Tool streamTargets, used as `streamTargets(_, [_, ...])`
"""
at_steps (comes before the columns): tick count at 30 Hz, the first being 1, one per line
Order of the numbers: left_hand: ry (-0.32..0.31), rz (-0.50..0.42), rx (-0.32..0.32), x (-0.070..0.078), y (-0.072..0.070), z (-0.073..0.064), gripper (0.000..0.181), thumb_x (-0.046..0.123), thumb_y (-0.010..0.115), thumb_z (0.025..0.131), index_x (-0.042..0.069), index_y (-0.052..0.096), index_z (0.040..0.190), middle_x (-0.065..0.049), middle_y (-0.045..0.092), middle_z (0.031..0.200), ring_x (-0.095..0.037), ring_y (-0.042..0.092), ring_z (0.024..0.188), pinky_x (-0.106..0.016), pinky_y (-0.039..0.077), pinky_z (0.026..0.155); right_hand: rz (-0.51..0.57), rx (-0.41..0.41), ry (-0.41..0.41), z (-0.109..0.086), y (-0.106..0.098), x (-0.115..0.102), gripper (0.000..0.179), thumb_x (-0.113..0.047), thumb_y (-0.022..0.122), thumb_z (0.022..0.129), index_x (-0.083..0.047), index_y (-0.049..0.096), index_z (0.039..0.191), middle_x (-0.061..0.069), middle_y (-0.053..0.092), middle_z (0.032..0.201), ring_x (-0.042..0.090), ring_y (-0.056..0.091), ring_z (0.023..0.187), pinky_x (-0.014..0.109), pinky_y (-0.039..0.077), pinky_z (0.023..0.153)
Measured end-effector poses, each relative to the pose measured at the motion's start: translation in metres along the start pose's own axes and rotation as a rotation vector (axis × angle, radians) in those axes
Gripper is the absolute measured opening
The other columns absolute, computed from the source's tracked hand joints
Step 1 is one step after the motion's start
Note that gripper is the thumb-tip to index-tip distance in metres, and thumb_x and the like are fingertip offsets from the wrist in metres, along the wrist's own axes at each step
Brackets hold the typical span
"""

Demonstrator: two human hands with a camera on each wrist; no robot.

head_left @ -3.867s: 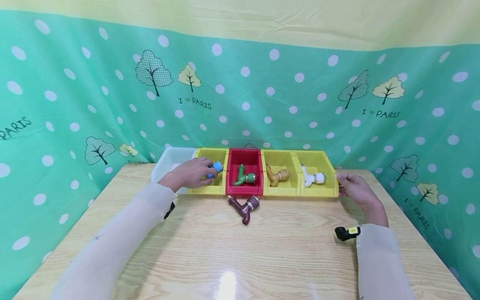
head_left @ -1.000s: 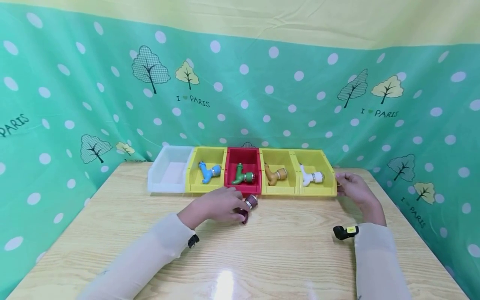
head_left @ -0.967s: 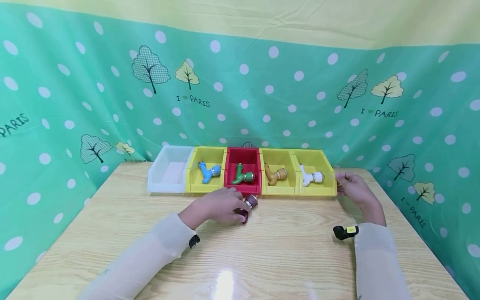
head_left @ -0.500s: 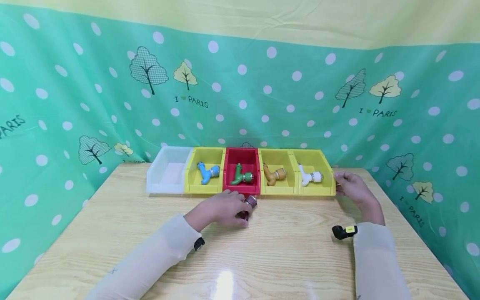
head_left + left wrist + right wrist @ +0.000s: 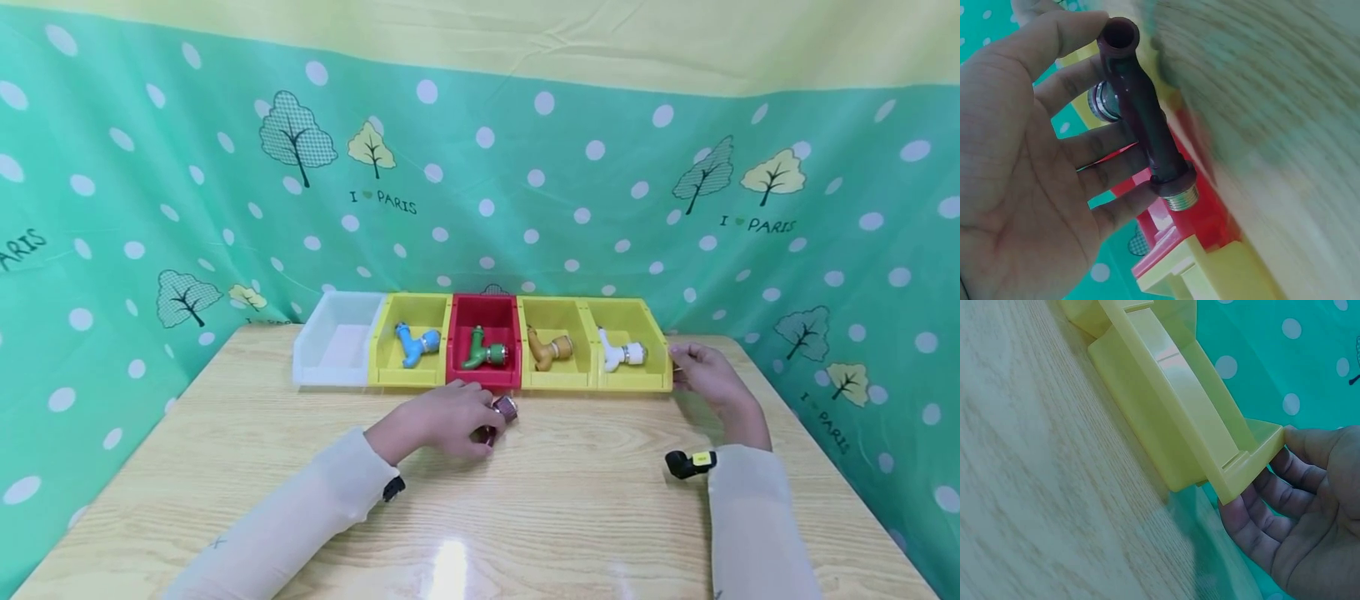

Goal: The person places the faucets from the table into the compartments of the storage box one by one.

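My left hand (image 5: 444,419) grips a maroon tap (image 5: 507,407) just in front of the red bin (image 5: 483,380). In the left wrist view the thumb meets the tap's spout end and the fingers lie behind its body (image 5: 1141,112), with the threaded end near the little finger. My right hand (image 5: 714,387) holds the outer side of the rightmost yellow bin (image 5: 637,383). Its thumb is at the bin's top corner and its fingertips are against the side in the right wrist view. That bin contains a white tap (image 5: 624,353).
Leftward along the joined row, a brown tap (image 5: 551,350) lies in another yellow bin, a green tap (image 5: 487,351) in the red one and a blue tap (image 5: 417,344) in a third yellow bin. A translucent white bin (image 5: 330,375) ends the row. Behind hangs a dotted green curtain (image 5: 525,208).
My left hand has left the blue tap in its yellow bin, moved right and forward of the bins, and taken hold of the maroon tap. The right hand keeps its place at the end bin.
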State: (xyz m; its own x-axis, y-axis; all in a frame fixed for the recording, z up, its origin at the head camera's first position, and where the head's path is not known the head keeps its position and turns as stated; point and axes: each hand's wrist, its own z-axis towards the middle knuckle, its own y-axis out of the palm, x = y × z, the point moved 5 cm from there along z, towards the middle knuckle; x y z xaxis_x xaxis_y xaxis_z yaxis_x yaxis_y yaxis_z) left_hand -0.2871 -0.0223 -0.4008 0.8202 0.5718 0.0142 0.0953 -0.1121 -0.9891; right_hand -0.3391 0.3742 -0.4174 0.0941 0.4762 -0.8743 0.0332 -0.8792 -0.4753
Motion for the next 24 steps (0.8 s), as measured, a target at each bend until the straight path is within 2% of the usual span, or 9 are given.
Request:
streamTargets(5, [0.019, 0.011, -0.008, 0.004, -0.006, -0.006, 0.023, 0.042, 0.071, 0.091, 0.033, 0.072, 0.112, 0.005, 0.059, 0.106, -0.014, 0.049, 0.099, -0.034, 0.044, 0.089, 0.003, -0.007, 0.005, -0.001, 0.0, 0.002, 0.061, -0.041, 0.032, 0.112, 0.011, 0.038, 0.145, 0.028, 0.046, 0.139, 0.027, 0.058, 0.112, 0.039, 0.058, 0.093])
streamTargets(11, [0.041, 0.072, 0.022, 0.005, -0.017, -0.017, 0.027, 0.038, 0.069, 0.091, 0.031, 0.074, 0.117, 0.004, 0.06, 0.105, -0.016, 0.05, 0.1, -0.037, 0.046, 0.093, 0.002, 0.001, 0.005, 0.0, 0.0, 0.002, 0.062, -0.041, 0.033, 0.112, 0.011, 0.039, 0.145, 0.029, 0.045, 0.14, 0.028, 0.058, 0.114, 0.037, 0.058, 0.092])
streamTargets(19, [0.058, 0.094, 0.057, -0.004, -0.031, -0.037, 0.023, 0.037, 0.07, 0.091, 0.029, 0.074, 0.112, 0.006, 0.057, 0.097, -0.016, 0.048, 0.096, -0.038, 0.048, 0.092, 0.008, -0.007, 0.007, 0.001, 0.002, 0.003, 0.061, -0.04, 0.033, 0.112, 0.011, 0.039, 0.145, 0.028, 0.045, 0.141, 0.032, 0.056, 0.117, 0.034, 0.058, 0.09])
streamTargets(24, [0.053, 0.096, 0.078, -0.015, -0.042, -0.051, 0.021, 0.035, 0.07, 0.091, 0.028, 0.073, 0.11, 0.006, 0.057, 0.096, -0.016, 0.05, 0.095, -0.039, 0.049, 0.091, 0.012, -0.009, -0.002, 0.0, 0.0, 0.0, 0.062, -0.041, 0.032, 0.112, 0.011, 0.037, 0.146, 0.028, 0.044, 0.142, 0.03, 0.056, 0.115, 0.035, 0.058, 0.091])
